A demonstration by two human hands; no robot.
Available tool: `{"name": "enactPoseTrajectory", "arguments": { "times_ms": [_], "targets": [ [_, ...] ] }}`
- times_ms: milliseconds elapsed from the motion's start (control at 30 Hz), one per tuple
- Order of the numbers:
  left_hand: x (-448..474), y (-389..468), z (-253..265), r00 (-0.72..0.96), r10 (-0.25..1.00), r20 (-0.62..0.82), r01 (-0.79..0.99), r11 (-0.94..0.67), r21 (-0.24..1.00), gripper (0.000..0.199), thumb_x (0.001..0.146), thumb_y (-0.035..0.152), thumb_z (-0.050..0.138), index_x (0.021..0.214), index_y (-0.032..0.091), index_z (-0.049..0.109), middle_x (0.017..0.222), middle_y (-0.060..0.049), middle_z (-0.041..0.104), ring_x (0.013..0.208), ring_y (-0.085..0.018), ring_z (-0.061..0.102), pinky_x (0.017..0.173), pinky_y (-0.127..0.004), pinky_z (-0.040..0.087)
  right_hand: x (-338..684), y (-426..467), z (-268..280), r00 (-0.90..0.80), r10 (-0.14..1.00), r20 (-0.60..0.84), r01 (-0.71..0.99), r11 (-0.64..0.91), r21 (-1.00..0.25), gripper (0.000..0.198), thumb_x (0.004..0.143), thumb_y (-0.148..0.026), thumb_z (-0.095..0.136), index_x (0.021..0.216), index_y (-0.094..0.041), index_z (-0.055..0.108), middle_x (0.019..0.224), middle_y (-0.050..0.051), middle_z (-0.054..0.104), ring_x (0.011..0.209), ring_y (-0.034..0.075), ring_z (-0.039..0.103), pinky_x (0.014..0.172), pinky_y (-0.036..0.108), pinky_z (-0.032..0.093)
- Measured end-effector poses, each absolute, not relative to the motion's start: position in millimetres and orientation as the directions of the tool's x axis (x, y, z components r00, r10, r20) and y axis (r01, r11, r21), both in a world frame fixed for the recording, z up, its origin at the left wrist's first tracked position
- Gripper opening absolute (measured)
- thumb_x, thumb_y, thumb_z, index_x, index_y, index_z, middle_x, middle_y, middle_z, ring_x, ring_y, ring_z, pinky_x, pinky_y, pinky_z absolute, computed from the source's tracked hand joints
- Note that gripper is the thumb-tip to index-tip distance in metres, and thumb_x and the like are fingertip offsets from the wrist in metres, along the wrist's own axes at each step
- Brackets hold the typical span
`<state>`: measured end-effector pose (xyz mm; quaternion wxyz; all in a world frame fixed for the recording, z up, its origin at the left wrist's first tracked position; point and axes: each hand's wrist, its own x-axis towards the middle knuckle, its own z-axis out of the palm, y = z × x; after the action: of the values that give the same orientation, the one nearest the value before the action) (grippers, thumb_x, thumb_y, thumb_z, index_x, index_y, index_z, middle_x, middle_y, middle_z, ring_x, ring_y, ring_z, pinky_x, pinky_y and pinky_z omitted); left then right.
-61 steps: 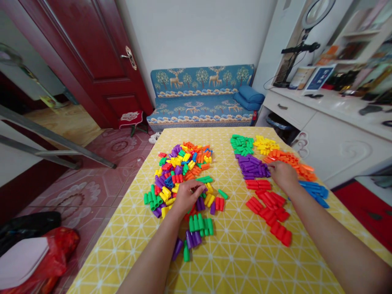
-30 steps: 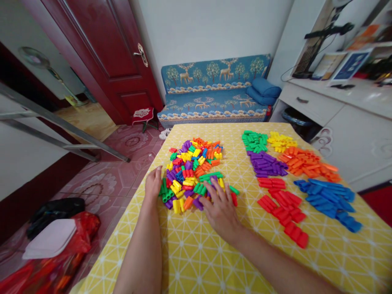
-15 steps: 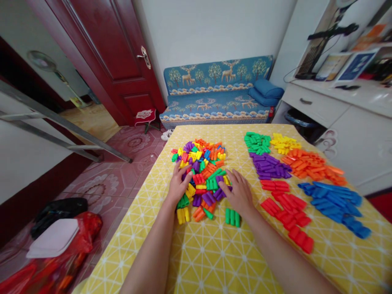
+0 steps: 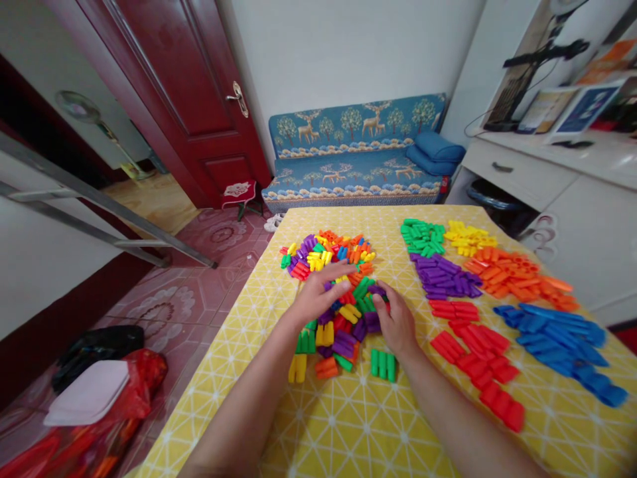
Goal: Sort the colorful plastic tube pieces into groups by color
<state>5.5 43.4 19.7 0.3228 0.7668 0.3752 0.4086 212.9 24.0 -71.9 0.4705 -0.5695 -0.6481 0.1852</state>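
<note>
A mixed heap of colourful plastic tube-shaped building blocks [image 4: 323, 255] lies on the yellow patterned tablecloth [image 4: 348, 425]. My left hand [image 4: 318, 295] reaches across the middle of the heap with its fingers stretched out, holding nothing visible. At the heap's right edge, my right hand [image 4: 399, 325] has its thumb and forefinger on either side of a purple block [image 4: 377, 290]; its other fingers are partly hidden. Just below that hand lies a green block [image 4: 383, 365], apart from the heap. Yellow blocks [image 4: 297, 368] lie at the heap's near left edge.
Sorted piles stand on the right: green [image 4: 423, 237], yellow [image 4: 469, 238], purple [image 4: 444, 275], orange [image 4: 520, 277], red [image 4: 480, 352] and blue [image 4: 557, 338]. A patterned sofa [image 4: 353, 172] is beyond the table. A metal ladder [image 4: 99, 212] and bags [image 4: 99, 352] are at left.
My left hand has moved right, from the heap's left side to over its middle. My right hand's fingers have drawn in around a purple block. Several blocks in the near part have shifted.
</note>
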Motion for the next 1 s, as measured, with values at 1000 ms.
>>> {"name": "enactPoseTrajectory", "arguments": {
  "times_ms": [1000],
  "targets": [
    [0, 105, -13, 0.149, 0.892, 0.428, 0.604, -0.424, 0.675, 0.034, 0.085, 0.043, 0.063, 0.11, 0.022, 0.073, 0.123, -0.012, 0.064, 0.116, -0.028, 0.059, 0.103, -0.042, 0.044, 210, 25, -70, 0.126, 0.913, 0.389, 0.537, 0.267, -0.8, 0.048, 0.094, -0.051, 0.039, 0.119, -0.017, 0.061, 0.118, 0.013, 0.066, 0.113, 0.027, 0.058, 0.1, 0.046, 0.043]
  ]
}}
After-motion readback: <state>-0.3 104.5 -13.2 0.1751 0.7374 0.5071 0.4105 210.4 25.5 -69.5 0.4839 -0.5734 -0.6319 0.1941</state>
